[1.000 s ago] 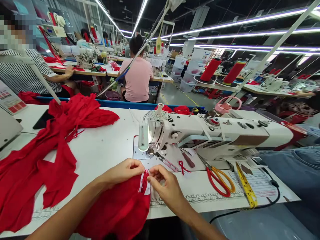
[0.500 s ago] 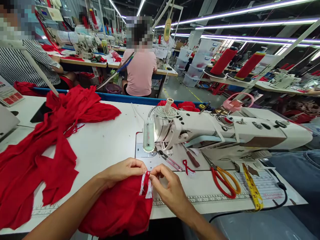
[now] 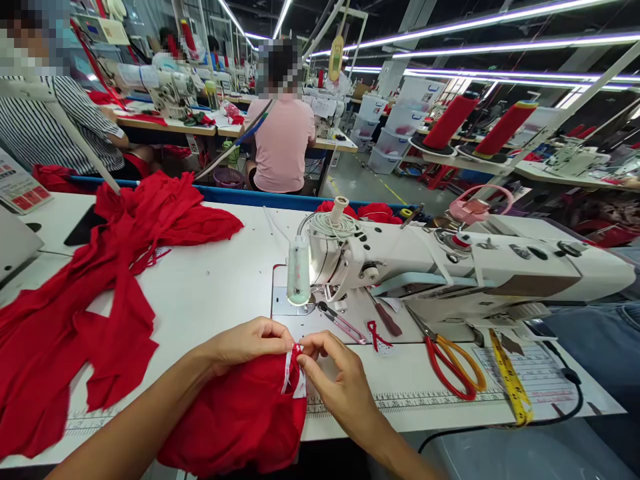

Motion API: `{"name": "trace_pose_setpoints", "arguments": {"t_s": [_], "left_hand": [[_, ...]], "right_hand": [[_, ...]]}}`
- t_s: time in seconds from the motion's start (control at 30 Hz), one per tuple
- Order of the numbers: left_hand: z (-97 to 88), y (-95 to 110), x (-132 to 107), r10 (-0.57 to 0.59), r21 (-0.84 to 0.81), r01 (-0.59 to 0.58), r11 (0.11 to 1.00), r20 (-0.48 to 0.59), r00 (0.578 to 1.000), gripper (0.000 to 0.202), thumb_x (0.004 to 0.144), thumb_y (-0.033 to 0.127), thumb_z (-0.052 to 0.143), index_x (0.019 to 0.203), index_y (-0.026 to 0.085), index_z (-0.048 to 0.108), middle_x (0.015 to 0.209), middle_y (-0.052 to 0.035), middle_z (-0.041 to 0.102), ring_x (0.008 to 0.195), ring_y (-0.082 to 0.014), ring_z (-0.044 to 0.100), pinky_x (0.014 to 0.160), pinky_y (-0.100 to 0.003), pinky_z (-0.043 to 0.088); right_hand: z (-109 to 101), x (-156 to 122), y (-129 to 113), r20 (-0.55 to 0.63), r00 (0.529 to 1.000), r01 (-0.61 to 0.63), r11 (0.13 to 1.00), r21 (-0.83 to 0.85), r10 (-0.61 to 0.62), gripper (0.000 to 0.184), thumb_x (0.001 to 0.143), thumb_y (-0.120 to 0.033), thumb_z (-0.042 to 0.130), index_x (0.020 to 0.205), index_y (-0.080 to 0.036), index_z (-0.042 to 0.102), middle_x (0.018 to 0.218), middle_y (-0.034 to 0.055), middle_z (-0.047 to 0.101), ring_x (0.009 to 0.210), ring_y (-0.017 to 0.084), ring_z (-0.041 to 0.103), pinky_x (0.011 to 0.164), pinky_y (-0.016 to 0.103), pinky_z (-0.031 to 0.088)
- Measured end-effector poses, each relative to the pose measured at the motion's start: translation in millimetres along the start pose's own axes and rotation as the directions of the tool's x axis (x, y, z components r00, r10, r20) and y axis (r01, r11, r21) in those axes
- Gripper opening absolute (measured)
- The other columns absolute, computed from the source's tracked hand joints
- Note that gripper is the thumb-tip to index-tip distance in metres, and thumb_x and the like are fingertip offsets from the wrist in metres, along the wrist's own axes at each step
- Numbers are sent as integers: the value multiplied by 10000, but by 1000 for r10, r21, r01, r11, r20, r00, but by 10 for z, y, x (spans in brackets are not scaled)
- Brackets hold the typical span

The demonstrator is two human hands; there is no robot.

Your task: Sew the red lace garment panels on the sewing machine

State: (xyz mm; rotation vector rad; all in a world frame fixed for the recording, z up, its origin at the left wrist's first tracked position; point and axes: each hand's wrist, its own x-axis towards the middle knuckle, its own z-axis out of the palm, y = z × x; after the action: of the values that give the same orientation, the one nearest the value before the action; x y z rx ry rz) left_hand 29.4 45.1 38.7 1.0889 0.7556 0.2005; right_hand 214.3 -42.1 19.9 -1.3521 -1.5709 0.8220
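A red fabric piece (image 3: 235, 417) with white strips at its upper right corner hangs over the table's front edge. My left hand (image 3: 255, 343) pinches the top of that corner between thumb and fingers. Close beside it, my right hand (image 3: 337, 373) pinches the same corner from the right, fingertips nearly touching the left ones. Just beyond both hands stands the white sewing machine (image 3: 400, 257), its needle area lit by a small lamp (image 3: 299, 273). What exactly lies between the fingertips is too small to make out.
Red fabric (image 3: 115, 287) is heaped at the left. Right of my hands lie pink-handled snips (image 3: 345, 325), a brown-handled tool (image 3: 387, 319), a red-and-white scrap (image 3: 379, 339), scissors (image 3: 453, 367) and a yellow tape measure (image 3: 510, 380). Co-workers (image 3: 280, 140) sit beyond the table.
Both hands stay pinched at the fabric corner, with the right fingers shifted slightly. The view has moved a little, so the table things appear slightly farther right.
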Motion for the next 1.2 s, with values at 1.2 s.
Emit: {"name": "trace_pose_setpoints", "arguments": {"t_s": [1.2], "left_hand": [[61,30,-42,64,112,-61,992,-17,998,274,760,429,731,788,158,700,746,6,626,700,-136,510,659,-225,392]], "right_hand": [[-49,37,-81,97,963,-264,955,134,252,95,806,-269,589,731,-214,610,696,-18,591,693,148,514,689,267,427]]}}
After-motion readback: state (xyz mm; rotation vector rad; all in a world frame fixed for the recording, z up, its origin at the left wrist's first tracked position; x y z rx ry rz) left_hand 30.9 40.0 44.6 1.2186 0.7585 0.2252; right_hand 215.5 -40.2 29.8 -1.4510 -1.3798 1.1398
